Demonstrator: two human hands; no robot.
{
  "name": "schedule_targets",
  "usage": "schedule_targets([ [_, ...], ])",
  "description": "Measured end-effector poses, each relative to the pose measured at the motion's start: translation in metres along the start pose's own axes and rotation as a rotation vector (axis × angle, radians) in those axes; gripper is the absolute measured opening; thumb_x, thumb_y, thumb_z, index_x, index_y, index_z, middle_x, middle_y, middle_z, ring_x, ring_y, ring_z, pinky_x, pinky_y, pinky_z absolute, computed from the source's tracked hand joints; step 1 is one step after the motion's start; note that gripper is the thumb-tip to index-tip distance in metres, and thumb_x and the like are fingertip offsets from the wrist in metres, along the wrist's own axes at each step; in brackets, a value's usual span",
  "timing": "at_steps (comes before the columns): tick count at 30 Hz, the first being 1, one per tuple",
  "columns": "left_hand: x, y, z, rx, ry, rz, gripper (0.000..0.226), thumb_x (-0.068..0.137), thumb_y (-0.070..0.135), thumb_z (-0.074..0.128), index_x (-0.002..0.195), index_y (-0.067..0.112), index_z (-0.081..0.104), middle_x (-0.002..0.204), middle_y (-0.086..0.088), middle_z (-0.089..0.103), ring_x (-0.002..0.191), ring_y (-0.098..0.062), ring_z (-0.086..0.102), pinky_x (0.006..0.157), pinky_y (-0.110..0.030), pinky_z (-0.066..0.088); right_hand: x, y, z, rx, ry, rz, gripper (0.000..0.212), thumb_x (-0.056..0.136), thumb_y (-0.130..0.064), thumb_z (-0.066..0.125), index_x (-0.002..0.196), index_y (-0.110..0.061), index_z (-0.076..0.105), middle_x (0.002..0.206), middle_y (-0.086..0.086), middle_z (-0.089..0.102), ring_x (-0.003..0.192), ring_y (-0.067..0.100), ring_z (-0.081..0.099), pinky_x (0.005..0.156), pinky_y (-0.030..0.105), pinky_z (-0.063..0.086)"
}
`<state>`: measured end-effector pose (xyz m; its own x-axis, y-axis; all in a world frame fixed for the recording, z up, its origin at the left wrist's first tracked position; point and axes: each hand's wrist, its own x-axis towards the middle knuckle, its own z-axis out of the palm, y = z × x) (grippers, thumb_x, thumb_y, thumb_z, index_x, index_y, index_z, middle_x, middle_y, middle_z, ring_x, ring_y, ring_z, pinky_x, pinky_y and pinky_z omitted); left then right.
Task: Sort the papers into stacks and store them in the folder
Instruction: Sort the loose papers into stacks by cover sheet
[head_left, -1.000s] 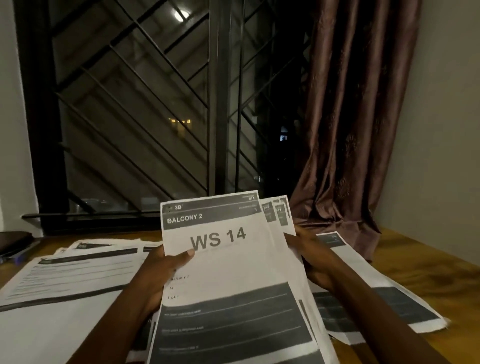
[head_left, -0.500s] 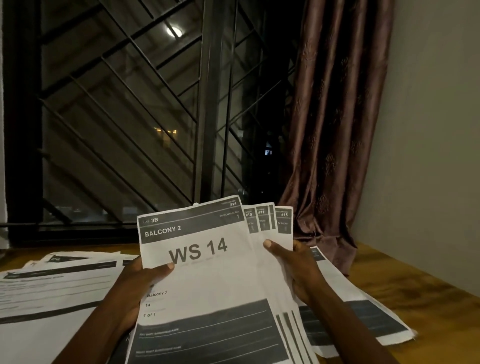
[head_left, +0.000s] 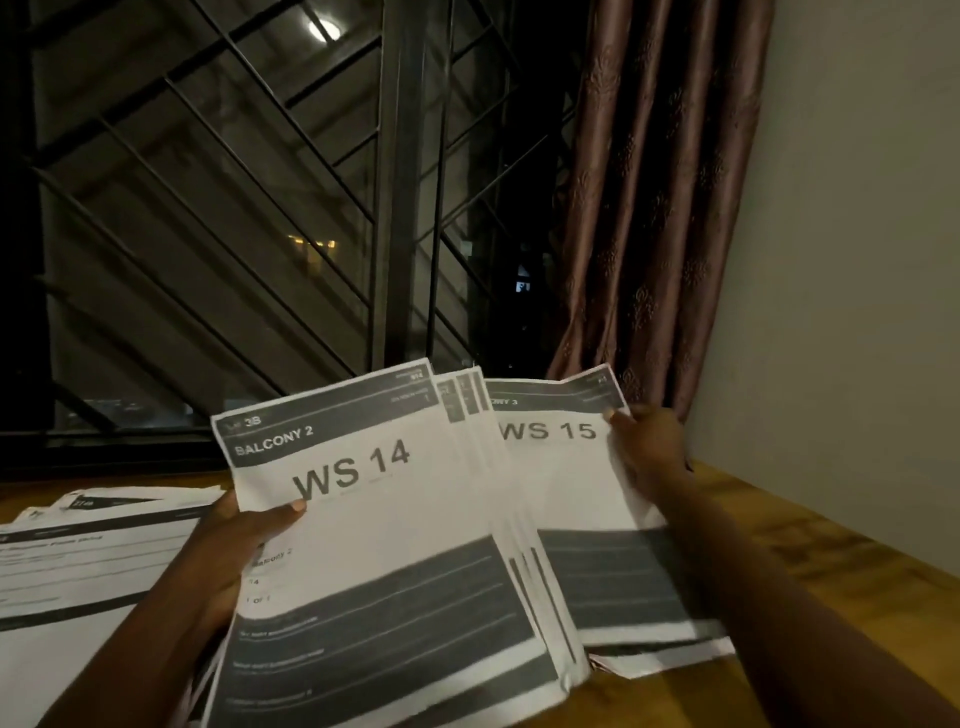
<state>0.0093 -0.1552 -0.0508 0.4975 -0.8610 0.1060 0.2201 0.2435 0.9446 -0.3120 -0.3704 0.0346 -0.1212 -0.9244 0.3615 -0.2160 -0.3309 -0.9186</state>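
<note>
Change: half a second ago the held papers made a tight fan with only narrow strips showing at the right. The "WS 15" sheet (head_left: 587, 499) now stands clear to the right, its title readable.
Loose papers (head_left: 93, 561): lying flat on the left of the counter, overlapping one another.
Counter (head_left: 831, 597): brown wood, running to the wall at the right; more paper edges lie on it under the held sheets.
Window grille (head_left: 260, 208): dark diagonal bars at the back left, night outside.
Curtain (head_left: 649, 208): brownish, hanging in folds right of the window.
Wall (head_left: 857, 260): plain and pale, at the far right.
Left hand (head_left: 244, 540): grips the left edge of the sheaf, thumb across the front of the "WS 14" sheet (head_left: 374, 571), fingers hidden behind.
Middle sheets (head_left: 470, 405): fanned behind the "WS 14" sheet, only their top corners showing.
Right hand (head_left: 649, 452): pinches the right edge of the "WS 15" sheet, thumb on its face near the top corner.
</note>
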Motion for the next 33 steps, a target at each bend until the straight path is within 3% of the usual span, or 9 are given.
schedule_targets([
  [7,0.003,-0.007,-0.004,-0.033,-0.032,0.004,0.059,0.067,0.014,0.075,0.125,0.014,0.061,0.116,-0.017,0.07,0.105,-0.043,0.066,0.094,-0.066,0.045,0.038,0.045,-0.02,-0.635,-0.205,-0.044,0.023,0.092,-0.028,0.059,0.101,-0.008,0.066,0.089,0.009,0.063,0.074,0.019,0.058,0.07,0.03,0.045],
  [13,0.008,-0.009,-0.003,-0.015,-0.054,-0.006,0.068,0.057,0.019,0.085,0.12,0.013,0.062,0.115,-0.019,0.07,0.097,-0.043,0.069,0.087,-0.059,0.051,0.022,0.069,-0.015,-0.843,-0.148,-0.203,0.06,0.094,-0.04,0.051,0.144,-0.017,0.027,0.147,0.015,0.038,0.133,0.037,0.037,0.109,0.051,0.03],
  [17,0.01,-0.008,-0.004,0.0,-0.028,-0.005,0.055,0.061,0.018,0.073,0.114,0.01,0.062,0.107,-0.018,0.071,0.083,-0.036,0.072,0.077,-0.048,0.052,-0.012,0.073,0.013,-0.879,-0.405,-0.283,0.063,0.088,-0.067,0.039,0.141,-0.033,0.032,0.153,0.005,0.032,0.138,0.032,0.031,0.111,0.059,0.023],
  [20,0.006,-0.007,0.001,0.046,-0.046,0.012,0.044,0.074,0.013,0.069,0.116,0.005,0.059,0.107,-0.019,0.068,0.092,-0.037,0.065,0.078,-0.044,0.051,-0.035,0.081,0.021,-1.029,-0.593,-0.163,0.072,0.081,-0.082,0.024,0.143,-0.047,0.025,0.159,-0.004,0.014,0.146,0.034,0.01,0.107,0.069,0.001],
  [24,0.003,-0.008,0.0,0.01,-0.034,-0.002,0.052,0.069,0.017,0.074,0.12,0.014,0.062,0.116,-0.018,0.069,0.103,-0.043,0.066,0.091,-0.063,0.048,-0.045,0.087,0.015,-1.064,-0.607,-0.063,0.081,0.077,-0.085,0.015,0.147,-0.045,0.018,0.161,-0.003,0.007,0.147,0.035,0.004,0.109,0.068,-0.005],
  [26,-0.001,-0.006,0.002,0.008,-0.05,-0.006,0.055,0.07,0.015,0.075,0.123,0.016,0.061,0.117,-0.017,0.069,0.107,-0.045,0.065,0.095,-0.068,0.044,-0.049,0.073,0.016,-0.895,-0.532,-0.124,0.073,0.084,-0.077,0.022,0.145,-0.037,0.031,0.154,0.002,0.031,0.141,0.032,0.027,0.113,0.064,0.01],
  [28,-0.004,-0.004,0.004,-0.009,-0.055,-0.015,0.055,0.07,0.012,0.074,0.123,0.014,0.06,0.115,-0.018,0.07,0.107,-0.046,0.064,0.095,-0.068,0.043,-0.059,0.043,0.019,-0.408,-0.442,-0.132,0.06,0.089,-0.067,0.033,0.125,-0.025,0.057,0.117,0.003,0.065,0.109,0.023,0.06,0.104,0.054,0.039],
  [30,-0.005,-0.004,0.005,-0.03,-0.052,-0.013,0.056,0.07,0.012,0.074,0.124,0.014,0.06,0.117,-0.019,0.069,0.107,-0.046,0.064,0.096,-0.069,0.043,-0.067,0.015,0.024,0.046,-0.583,0.023,0.05,0.093,-0.061,0.038,0.103,-0.023,0.069,0.097,0.001,0.073,0.093,0.021,0.068,0.094,0.047,0.05],
  [33,-0.006,-0.003,0.004,-0.033,-0.047,0.02,0.056,0.07,0.014,0.08,0.123,0.014,0.061,0.118,-0.018,0.069,0.105,-0.044,0.066,0.096,-0.069,0.043,-0.081,-0.003,0.033,0.239,-0.777,0.099,0.031,0.099,-0.034,0.046,0.11,-0.015,0.068,0.106,0.006,0.073,0.1,0.024,0.067,0.085,0.033,0.053],
])
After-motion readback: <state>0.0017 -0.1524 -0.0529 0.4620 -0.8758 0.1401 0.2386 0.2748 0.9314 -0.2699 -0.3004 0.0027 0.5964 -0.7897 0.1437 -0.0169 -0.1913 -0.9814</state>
